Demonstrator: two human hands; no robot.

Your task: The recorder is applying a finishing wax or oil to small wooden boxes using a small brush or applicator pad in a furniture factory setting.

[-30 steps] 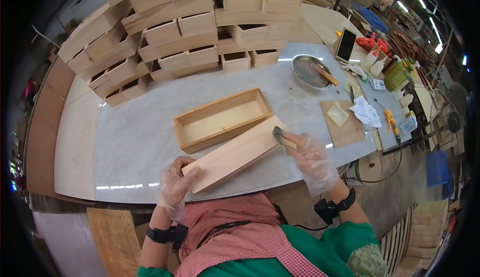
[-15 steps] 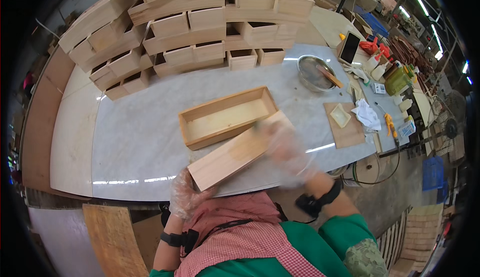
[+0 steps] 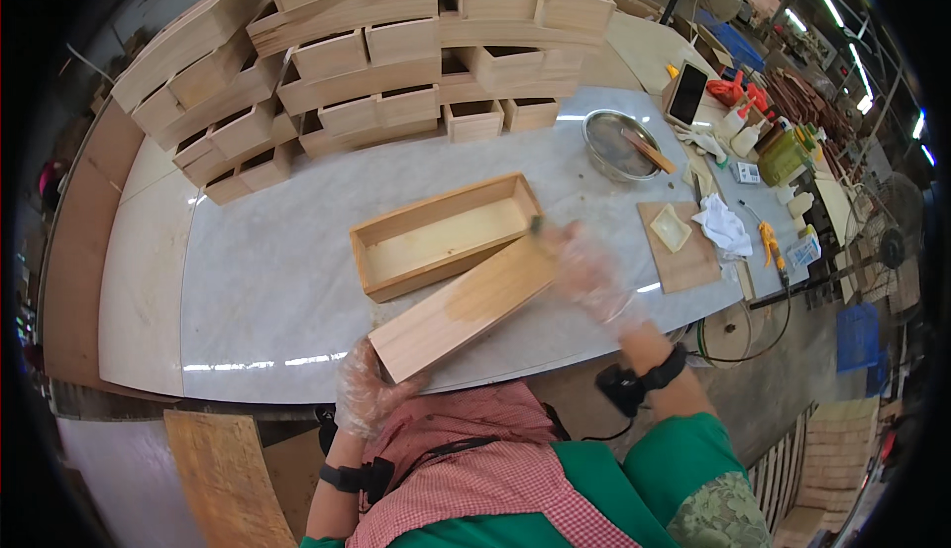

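A long pale wooden box (image 3: 436, 322) lies slanted near the table's front edge, one flat face up. Its far half is a darker, yellowish patch, while the near end is paler. My left hand (image 3: 371, 389), in a clear plastic glove, grips the near end, fingers partly under it. At the far end is my right hand (image 3: 589, 271), also gloved and blurred, closed on a small dark-green piece (image 3: 536, 225) pressed to the wood. Behind it rests an open wooden box (image 3: 371, 271), its inside facing up, with a more yellow tone.
Stacked wooden drawer boxes (image 3: 396, 107) line the back of the table. A metal bowl (image 3: 594, 157) with a brush across it stands at the right back. Further right are a small tray (image 3: 672, 229) on a board, a white cloth (image 3: 725, 226), bottles and an orange-handled tool (image 3: 771, 244).
My right hand has shifted slightly right and away along the box to its far end. The yellowish patch shows more fully. My left hand keeps its grip.
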